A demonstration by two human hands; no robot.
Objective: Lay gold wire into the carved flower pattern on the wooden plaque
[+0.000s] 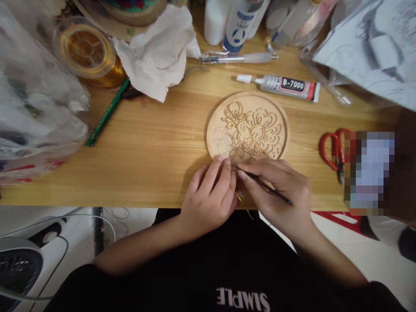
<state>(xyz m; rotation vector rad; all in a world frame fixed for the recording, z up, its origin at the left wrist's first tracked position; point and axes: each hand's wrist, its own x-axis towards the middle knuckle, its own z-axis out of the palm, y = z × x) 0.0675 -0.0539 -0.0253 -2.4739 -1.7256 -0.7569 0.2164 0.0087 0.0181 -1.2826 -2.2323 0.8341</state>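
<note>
A round wooden plate (212, 110) with a raised rim bears a flower pattern of golden wire, with thin drawn lines at its left. My left hand (211, 190) rests at the plate's lower edge, its fingers bent together around a thin golden wire (242, 201) that trails down toward my lap. In my right hand (282, 186) is a slim dark tool (271, 190), held like a pen, its tip close to my left fingertips. The very tip and the wire's upper end are hidden by the fingers.
Behind the plate lie a glue tube (286, 86), a pen (240, 58) and bottles (238, 26). Red-handled pliers (334, 151) are at the right. A crumpled tissue (159, 52), a spool of golden wire (86, 50), a green pencil (107, 113) and plastic bags (39, 95) occupy the left.
</note>
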